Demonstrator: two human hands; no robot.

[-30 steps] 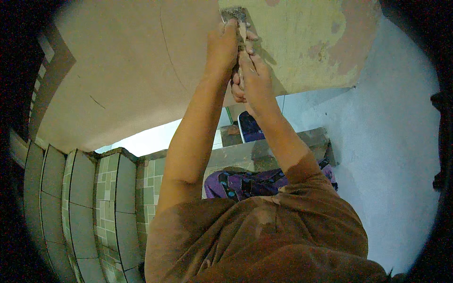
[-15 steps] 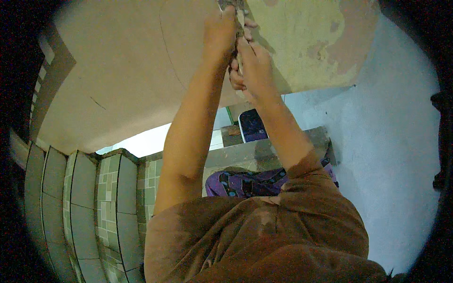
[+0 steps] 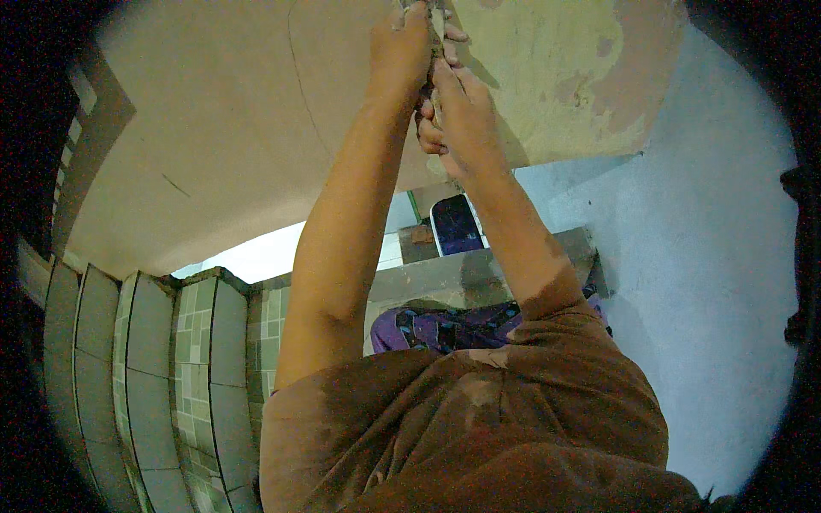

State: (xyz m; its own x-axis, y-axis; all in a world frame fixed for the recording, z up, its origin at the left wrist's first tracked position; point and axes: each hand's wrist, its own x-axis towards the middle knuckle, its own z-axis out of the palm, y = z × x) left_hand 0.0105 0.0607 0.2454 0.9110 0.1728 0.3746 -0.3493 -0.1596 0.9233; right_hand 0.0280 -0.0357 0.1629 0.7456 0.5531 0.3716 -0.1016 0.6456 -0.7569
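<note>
Both arms reach up to a wall [image 3: 231, 111] that is beige on the left and patchy pale yellow on the right. My left hand [image 3: 400, 56] is closed around a narrow, pale-edged flat tool [image 3: 438, 30] smeared with something like plaster. Just below it, my right hand [image 3: 469, 111] grips the lower part of the same tool, its fingers curled around to the left side. The tool's upper end runs to the top edge of the view, and much of it is hidden by my hands, so its exact kind cannot be made out.
Tiled steps [image 3: 192, 350] descend along the left. A pale blue wall [image 3: 710, 256] stands on the right. Below my arms are a grey ledge [image 3: 428, 275], a dark pale-rimmed object [image 3: 457, 227] and purple patterned cloth [image 3: 393, 332] at my legs.
My right hand has shifted slightly upward along with the tool, and my left hand has risen a little. Both keep their grip.
</note>
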